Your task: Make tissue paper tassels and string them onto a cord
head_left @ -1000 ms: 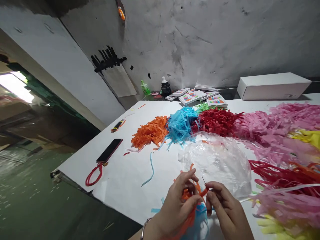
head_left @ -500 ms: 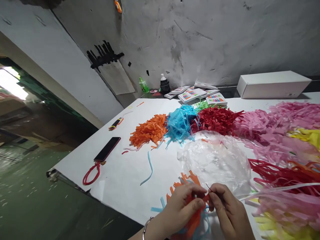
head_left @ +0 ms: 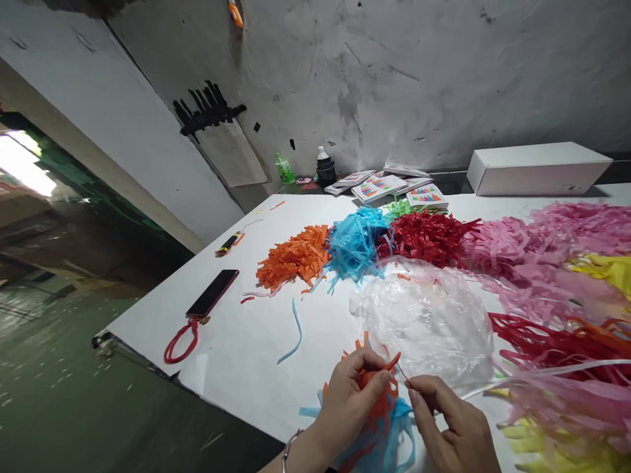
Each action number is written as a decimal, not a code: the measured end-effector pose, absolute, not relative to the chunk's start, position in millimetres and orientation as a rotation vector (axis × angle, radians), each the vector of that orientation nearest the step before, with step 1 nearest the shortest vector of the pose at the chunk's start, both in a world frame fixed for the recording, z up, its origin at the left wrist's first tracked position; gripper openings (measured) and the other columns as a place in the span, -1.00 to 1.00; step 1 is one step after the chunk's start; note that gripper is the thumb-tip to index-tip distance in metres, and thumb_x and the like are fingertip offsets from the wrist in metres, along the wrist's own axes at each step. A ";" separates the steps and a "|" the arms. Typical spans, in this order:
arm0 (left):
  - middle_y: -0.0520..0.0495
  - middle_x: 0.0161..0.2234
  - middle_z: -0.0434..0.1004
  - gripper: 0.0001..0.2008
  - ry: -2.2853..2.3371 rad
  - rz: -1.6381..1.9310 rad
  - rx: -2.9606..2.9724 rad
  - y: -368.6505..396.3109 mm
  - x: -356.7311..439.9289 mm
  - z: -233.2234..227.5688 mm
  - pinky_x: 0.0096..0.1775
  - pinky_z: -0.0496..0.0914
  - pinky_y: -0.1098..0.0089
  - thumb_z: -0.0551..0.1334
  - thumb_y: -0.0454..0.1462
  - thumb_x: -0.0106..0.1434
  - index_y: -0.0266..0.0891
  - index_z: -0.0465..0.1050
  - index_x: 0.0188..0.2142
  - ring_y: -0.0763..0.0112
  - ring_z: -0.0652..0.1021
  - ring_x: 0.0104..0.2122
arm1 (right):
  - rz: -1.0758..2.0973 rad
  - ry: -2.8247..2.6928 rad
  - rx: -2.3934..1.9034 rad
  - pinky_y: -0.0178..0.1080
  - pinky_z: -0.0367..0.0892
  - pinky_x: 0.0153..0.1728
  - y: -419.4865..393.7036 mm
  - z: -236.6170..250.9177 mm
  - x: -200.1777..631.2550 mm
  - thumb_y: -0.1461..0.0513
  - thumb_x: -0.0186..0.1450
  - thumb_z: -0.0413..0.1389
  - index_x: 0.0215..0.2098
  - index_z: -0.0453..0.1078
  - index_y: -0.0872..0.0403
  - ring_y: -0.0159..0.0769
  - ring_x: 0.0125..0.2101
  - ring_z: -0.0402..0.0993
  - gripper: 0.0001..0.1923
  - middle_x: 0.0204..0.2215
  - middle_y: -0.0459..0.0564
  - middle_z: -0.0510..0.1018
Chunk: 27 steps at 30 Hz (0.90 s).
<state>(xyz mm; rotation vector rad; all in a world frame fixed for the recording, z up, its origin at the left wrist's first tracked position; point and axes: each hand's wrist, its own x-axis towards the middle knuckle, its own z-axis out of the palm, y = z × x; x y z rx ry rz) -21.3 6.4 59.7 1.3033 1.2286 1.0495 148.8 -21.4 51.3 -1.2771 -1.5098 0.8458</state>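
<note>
Half the orange tassel (head_left: 377, 394) behind hands (head_left: 394, 410).

Likely craft workshop — shredded-paper heaps (head_left: 296, 256).

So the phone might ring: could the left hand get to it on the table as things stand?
Probably not at once: the left hand is shut on the orange paper fringe; the phone lies far left, bare table between.

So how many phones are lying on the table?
1: a dark phone with a red wrist loop, near the table's left edge. Others may be hidden under the paper fringe piles.
</note>
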 end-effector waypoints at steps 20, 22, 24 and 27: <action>-0.09 -0.34 0.50 -0.86 1.199 1.097 1.594 0.5 -17.1 64.3 -0.28 0.34 0.37 0.29 -0.21 0.31 -0.22 0.49 -0.34 0.31 0.49 -0.32 | 1.091 -1.255 -1.305 -0.42 0.34 -0.59 -20.3 57.3 144.6 -0.13 0.31 0.11 -0.35 0.46 0.00 -0.38 -0.64 0.40 -0.61 -0.65 -0.16 0.45; -0.09 -0.33 0.49 -0.86 1.197 1.112 1.598 0.6 -17.5 64.1 -0.29 0.34 0.37 0.30 -0.21 0.31 -0.22 0.48 -0.35 0.31 0.48 -0.31 | 1.138 -1.164 -1.304 -0.41 0.38 -0.55 -19.8 58.2 143.0 -0.14 0.29 0.13 -0.29 0.45 0.00 -0.36 -0.62 0.43 -0.60 -0.65 -0.17 0.45; -0.10 -0.34 0.50 -0.86 1.183 1.123 1.612 0.7 -18.0 63.0 -0.27 0.34 0.37 0.29 -0.22 0.31 -0.22 0.47 -0.36 0.31 0.48 -0.30 | 1.196 -1.141 -1.296 -0.40 0.40 -0.53 -19.5 57.4 142.0 -0.14 0.29 0.14 -0.25 0.44 0.00 -0.35 -0.60 0.45 -0.60 -0.64 -0.17 0.48; -0.10 -0.33 0.50 -0.88 1.152 1.128 1.603 0.2 -18.3 59.8 -0.25 0.35 0.35 0.28 -0.22 0.32 -0.21 0.47 -0.33 0.31 0.48 -0.29 | 1.254 -1.139 -1.303 -0.39 0.41 -0.51 -19.4 54.7 140.9 -0.15 0.29 0.14 -0.24 0.42 0.01 -0.35 -0.57 0.47 -0.59 -0.61 -0.16 0.50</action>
